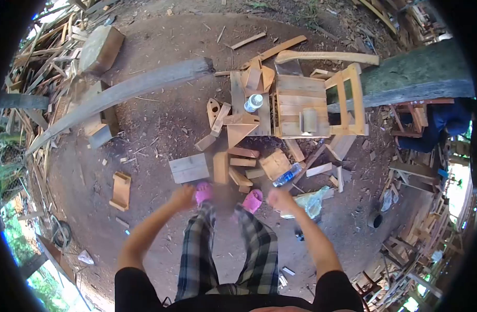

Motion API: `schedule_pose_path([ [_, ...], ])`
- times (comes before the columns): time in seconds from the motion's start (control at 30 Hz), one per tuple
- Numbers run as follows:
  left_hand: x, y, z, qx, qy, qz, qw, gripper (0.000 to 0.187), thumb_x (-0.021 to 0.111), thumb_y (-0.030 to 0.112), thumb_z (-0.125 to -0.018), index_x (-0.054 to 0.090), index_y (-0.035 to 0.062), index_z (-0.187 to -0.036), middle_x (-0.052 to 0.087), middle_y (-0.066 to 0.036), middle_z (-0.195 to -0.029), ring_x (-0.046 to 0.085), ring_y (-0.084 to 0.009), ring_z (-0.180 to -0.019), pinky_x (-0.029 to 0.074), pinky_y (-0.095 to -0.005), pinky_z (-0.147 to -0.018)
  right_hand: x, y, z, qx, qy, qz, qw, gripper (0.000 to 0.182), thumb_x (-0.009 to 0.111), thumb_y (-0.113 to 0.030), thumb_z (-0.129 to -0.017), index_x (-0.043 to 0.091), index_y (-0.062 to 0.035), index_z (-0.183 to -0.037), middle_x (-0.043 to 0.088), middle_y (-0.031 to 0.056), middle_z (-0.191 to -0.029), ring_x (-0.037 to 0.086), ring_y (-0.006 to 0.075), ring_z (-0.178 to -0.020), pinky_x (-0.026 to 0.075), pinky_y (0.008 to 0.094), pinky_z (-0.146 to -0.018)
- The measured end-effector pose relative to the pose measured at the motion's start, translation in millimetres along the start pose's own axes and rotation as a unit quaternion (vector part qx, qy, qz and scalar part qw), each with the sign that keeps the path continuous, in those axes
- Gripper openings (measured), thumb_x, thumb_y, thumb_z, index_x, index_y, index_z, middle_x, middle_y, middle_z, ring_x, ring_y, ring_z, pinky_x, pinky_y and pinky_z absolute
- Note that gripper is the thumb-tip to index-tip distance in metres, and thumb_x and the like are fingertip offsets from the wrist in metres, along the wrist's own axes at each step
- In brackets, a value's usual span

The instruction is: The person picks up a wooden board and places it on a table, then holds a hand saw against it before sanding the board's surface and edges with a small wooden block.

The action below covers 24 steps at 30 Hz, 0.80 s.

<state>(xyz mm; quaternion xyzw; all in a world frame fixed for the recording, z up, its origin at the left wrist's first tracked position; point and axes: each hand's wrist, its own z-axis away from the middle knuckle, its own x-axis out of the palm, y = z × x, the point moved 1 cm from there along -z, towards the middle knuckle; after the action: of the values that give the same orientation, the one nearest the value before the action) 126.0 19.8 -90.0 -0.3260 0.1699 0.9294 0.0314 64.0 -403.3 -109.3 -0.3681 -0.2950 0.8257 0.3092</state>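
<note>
My left hand [182, 197], smeared by motion, hangs beside the left pink slipper [203, 192], just below a grey board [189, 168] on the dirt floor. Beyond the right pink slipper [253, 200], my right hand [280, 199] looks curled closed; whatever it may hold cannot be made out. Near that hand lie a plastic bottle with a blue label [287, 175] and a crumpled clear plastic bag [315, 202]. Ahead of my feet several wood blocks [242, 161] lie scattered, and a tan block [220, 167] stands close to the left slipper.
A slatted wooden chair [302, 99] lies ahead, with a water bottle [253, 103] beside it. A long grey beam [129, 89] crosses the left side; a thick post [415, 73] lies at right. Near it is a person in dark blue [433, 125]. Scrap wood [40, 67] piles along the edges.
</note>
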Motion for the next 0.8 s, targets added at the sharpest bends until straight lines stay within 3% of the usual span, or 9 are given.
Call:
schedule_pose_path([
  [0.07, 12.4, 4.2, -89.9, 0.014, 0.043, 0.065, 0.997, 0.059, 0.08, 0.032, -0.076, 0.056, 0.0085, -0.124, 0.058, -0.021, -0.118, 0.059, -0.0407, -0.113, 0.05, -0.0488, -0.094, -27.2, 13.3, -67.1, -0.004, 0.03, 0.088, 0.996, 0.027, 0.071, -0.024, -0.086, 0.055, -0.0043, -0.094, 0.061, 0.012, -0.075, 0.061, 0.0254, -0.071, 0.049, 0.0405, -0.065],
  [0.1, 22.2, 22.8, -118.6, 0.066, 0.106, 0.074, 0.989, 0.061, 0.081, 0.03, -0.076, 0.054, 0.0073, -0.127, 0.056, -0.022, -0.121, 0.057, -0.042, -0.115, 0.048, -0.0489, -0.097, -37.0, 23.8, -91.7, -0.009, 0.096, -0.007, 0.995, 0.033, 0.074, -0.024, -0.084, 0.054, -0.0041, -0.101, 0.062, 0.0134, -0.079, 0.062, 0.0238, -0.074, 0.049, 0.0405, -0.066],
  [0.17, -21.0, 59.8, -176.9, 0.068, 0.14, 0.084, 0.984, 0.074, 0.083, 0.026, -0.072, 0.048, 0.0047, -0.134, 0.051, -0.024, -0.129, 0.052, -0.0439, -0.119, 0.045, -0.0494, -0.101, -57.0, 37.6, -179.1, 0.052, 0.156, -0.013, 0.986, 0.065, 0.081, -0.027, -0.08, 0.048, -0.0023, -0.129, 0.063, 0.0188, -0.105, 0.064, 0.0325, -0.094, 0.052, 0.0437, -0.084],
  [0.2, -25.1, 69.7, -205.2, 0.084, 0.198, 0.086, 0.973, 0.078, 0.084, 0.025, -0.071, 0.045, 0.0045, -0.136, 0.05, -0.024, -0.131, 0.051, -0.0444, -0.121, 0.043, -0.0498, -0.103, -55.6, 62.5, -224.0, -0.143, 0.29, -0.003, 0.946, 0.084, 0.084, -0.032, -0.077, 0.039, -0.0033, -0.141, 0.06, 0.0226, -0.117, 0.059, 0.0391, -0.108, 0.047, 0.0476, -0.097],
  [0.37, -22.3, 100.1, -319.4, 0.22, 0.386, 0.039, 0.895, 0.076, 0.085, 0.029, -0.068, 0.048, 0.0084, -0.131, 0.055, -0.017, -0.126, 0.053, -0.0389, -0.117, 0.044, -0.051, -0.096, -89.9, 19.1, -303.6, -0.19, 0.401, 0.06, 0.894, 0.093, 0.087, -0.034, -0.073, 0.032, -0.007, -0.144, 0.056, 0.0226, -0.127, 0.049, 0.0456, -0.123, 0.042, 0.0517, -0.103],
  [0.53, -18.5, 100.5, -353.4, 0.236, 0.35, 0.061, 0.905, 0.055, 0.077, 0.024, -0.077, 0.053, 0.0101, -0.125, 0.062, -0.013, -0.106, 0.06, -0.0323, -0.108, 0.044, -0.0474, -0.09, -86.7, 43.9, -338.9, -0.25, 0.396, 0.013, 0.884, 0.079, 0.087, -0.035, -0.072, 0.04, -0.0079, -0.13, 0.062, 0.0209, -0.115, 0.061, 0.0416, -0.109, 0.049, 0.05, -0.093],
  [0.57, -14.9, 93.8, -352.2, 0.251, 0.347, 0.033, 0.903, 0.059, 0.078, 0.026, -0.078, 0.052, 0.0096, -0.128, 0.062, -0.014, -0.11, 0.059, -0.0335, -0.109, 0.044, -0.0475, -0.093, -85.1, 49.0, -334.4, -0.261, 0.442, 0.036, 0.858, 0.07, 0.087, -0.031, -0.073, 0.048, -0.0058, -0.126, 0.068, 0.0138, -0.11, 0.068, 0.0282, -0.1, 0.053, 0.0409, -0.089],
  [0.67, -4.4, 77.3, -318.3, 0.303, 0.318, -0.003, 0.898, 0.039, 0.069, 0.02, -0.081, 0.056, 0.0094, -0.116, 0.063, -0.014, -0.095, 0.064, -0.0349, -0.095, 0.048, -0.0456, -0.082, -85.0, 58.1, -287.3, -0.254, 0.45, -0.021, 0.856, 0.065, 0.086, -0.03, -0.075, 0.05, -0.0047, -0.124, 0.069, 0.0132, -0.109, 0.069, 0.0249, -0.099, 0.053, 0.0389, -0.089],
  [0.8, -3.5, 53.5, -266.0, 0.243, 0.148, -0.067, 0.956, 0.038, 0.07, 0.022, -0.079, 0.056, 0.0106, -0.112, 0.066, -0.015, -0.096, 0.066, -0.0352, -0.095, 0.05, -0.0469, -0.082, -66.3, 86.6, -189.8, -0.237, 0.412, 0.041, 0.879, 0.067, 0.086, -0.025, -0.074, 0.052, -0.0023, -0.128, 0.068, 0.0134, -0.11, 0.068, 0.0245, -0.101, 0.053, 0.0371, -0.091],
])
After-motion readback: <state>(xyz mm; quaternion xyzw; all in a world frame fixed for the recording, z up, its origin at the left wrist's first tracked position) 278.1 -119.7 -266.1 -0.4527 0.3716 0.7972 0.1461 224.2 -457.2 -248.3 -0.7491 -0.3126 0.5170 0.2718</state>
